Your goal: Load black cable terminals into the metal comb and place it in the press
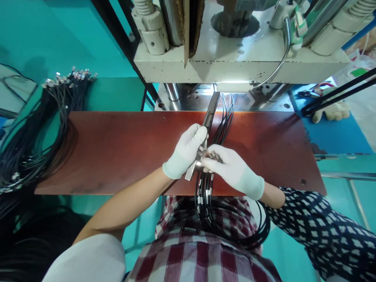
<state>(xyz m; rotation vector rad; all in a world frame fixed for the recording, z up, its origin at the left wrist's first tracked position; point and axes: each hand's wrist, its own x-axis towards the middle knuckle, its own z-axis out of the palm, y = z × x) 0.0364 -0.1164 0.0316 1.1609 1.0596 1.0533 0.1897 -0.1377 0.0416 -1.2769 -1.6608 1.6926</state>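
My left hand (190,148), in a white glove, is closed around a long, flat, dark metal bar (210,111) that slants up toward the press. A silver strip juts out below that palm. My right hand (232,166), gloved too, has its fingers closed on a cluster of small metal connectors (212,155) right beside the left fingers. Black cables (223,135) run from under my hands toward the press. More of the black cable bundle (207,196) hangs over the board's near edge and loops onto my lap. The fingertips partly hide the connectors.
A reddish-brown board (123,152) lies before me. Behind it stands a white press (241,70) with metal columns. Many black cables (58,113) with metal ends are heaped at left. A work glove (333,111) rests on a blue surface (340,137) at right.
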